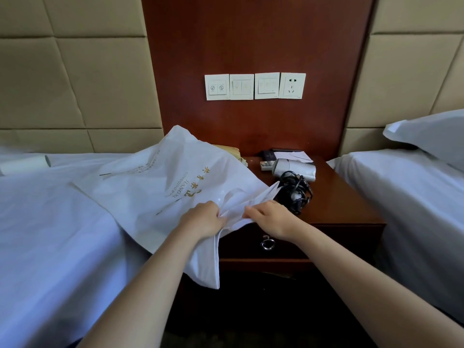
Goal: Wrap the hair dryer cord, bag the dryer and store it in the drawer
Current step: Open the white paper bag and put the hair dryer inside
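The white printed bag (163, 187) drapes from bed to nightstand (339, 197). My left hand (204, 219) and right hand (271, 218), close together, pinch its mouth; I judge I'm opening it. The hair dryer (293, 165), its cord (293, 194) bundled, lies just beyond. Next I spread the mouth wide.

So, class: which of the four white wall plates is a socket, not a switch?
The rightmost plate: it has plug holes, while the other three carry switches.

Bare left forearm (145, 292) and right forearm (351, 272), uncovered from wrist to the lower frame edge; left hand (203, 219) and right hand (270, 218) likewise bare, wrists slim.
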Demonstrator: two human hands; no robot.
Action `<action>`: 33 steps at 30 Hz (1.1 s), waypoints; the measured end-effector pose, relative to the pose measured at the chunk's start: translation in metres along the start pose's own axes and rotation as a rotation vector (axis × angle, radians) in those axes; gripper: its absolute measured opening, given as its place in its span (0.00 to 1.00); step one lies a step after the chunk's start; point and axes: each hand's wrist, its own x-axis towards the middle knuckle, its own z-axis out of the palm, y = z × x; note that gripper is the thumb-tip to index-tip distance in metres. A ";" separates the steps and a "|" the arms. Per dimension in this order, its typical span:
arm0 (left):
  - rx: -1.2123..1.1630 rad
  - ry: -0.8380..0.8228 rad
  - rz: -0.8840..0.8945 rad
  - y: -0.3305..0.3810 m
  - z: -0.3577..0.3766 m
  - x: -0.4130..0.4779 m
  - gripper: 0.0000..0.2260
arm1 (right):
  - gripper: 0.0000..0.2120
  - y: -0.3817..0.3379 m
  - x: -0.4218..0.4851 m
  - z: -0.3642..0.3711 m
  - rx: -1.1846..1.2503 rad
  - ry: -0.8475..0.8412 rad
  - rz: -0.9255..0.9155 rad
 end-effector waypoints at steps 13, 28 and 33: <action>-0.294 0.467 0.064 -0.014 -0.065 -0.010 0.20 | 0.24 -0.018 0.055 0.024 -0.259 -0.315 -0.115; -0.279 0.692 0.131 0.009 -0.154 -0.038 0.20 | 0.27 -0.057 0.077 0.028 -0.399 -0.286 -0.112; -0.297 0.748 0.126 0.005 -0.173 -0.045 0.17 | 0.26 -0.050 0.071 0.040 -0.412 -0.416 0.009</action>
